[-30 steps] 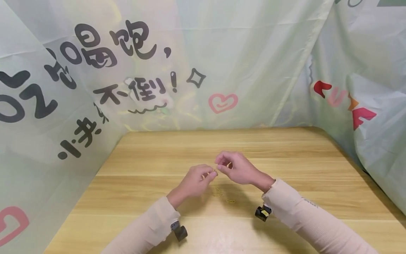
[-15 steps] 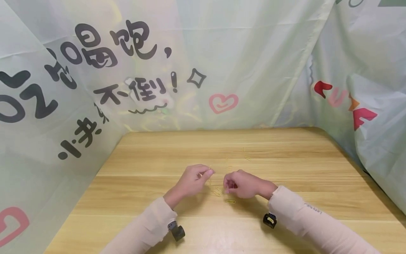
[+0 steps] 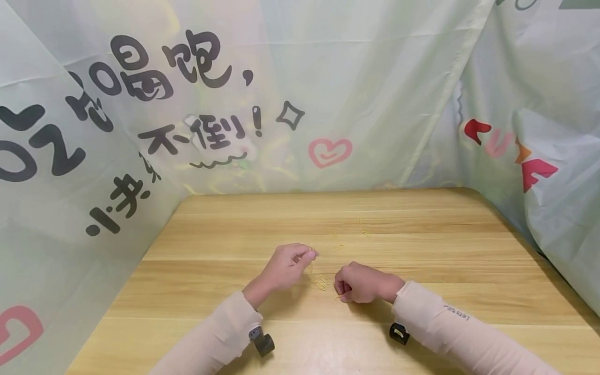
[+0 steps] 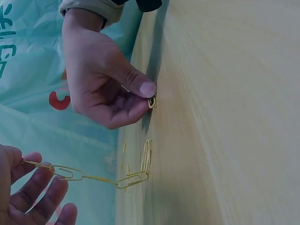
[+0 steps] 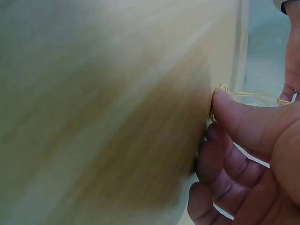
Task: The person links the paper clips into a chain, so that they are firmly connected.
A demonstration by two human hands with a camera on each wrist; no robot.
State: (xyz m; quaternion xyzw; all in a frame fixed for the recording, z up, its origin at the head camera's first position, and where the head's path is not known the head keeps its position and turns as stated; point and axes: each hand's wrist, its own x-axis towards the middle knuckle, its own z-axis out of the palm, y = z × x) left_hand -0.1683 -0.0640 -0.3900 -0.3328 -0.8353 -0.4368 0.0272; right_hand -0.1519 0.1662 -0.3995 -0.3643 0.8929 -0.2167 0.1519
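Note:
My left hand pinches one end of a chain of linked yellow paper clips between thumb and forefinger. The chain hangs from the fingertips, and its lower clips come down by the tabletop; the head view does not show clearly whether they touch it. Low over the wooden table, my right hand pinches a single yellow paper clip between thumb and curled forefinger. Only the clip's end sticks out; the rest is hidden by the fingers. Between the hands, yellow clips show on the table.
Farther back on the wooden table lie several loose yellow paper clips, one of them a clip right of centre. Printed cloth hangs behind and at both sides. A small black camera sits under the left wrist.
My right hand has come down from beside the left hand to the table and taken hold of the paper clip lying nearest. The left hand stays almost still with the chain.

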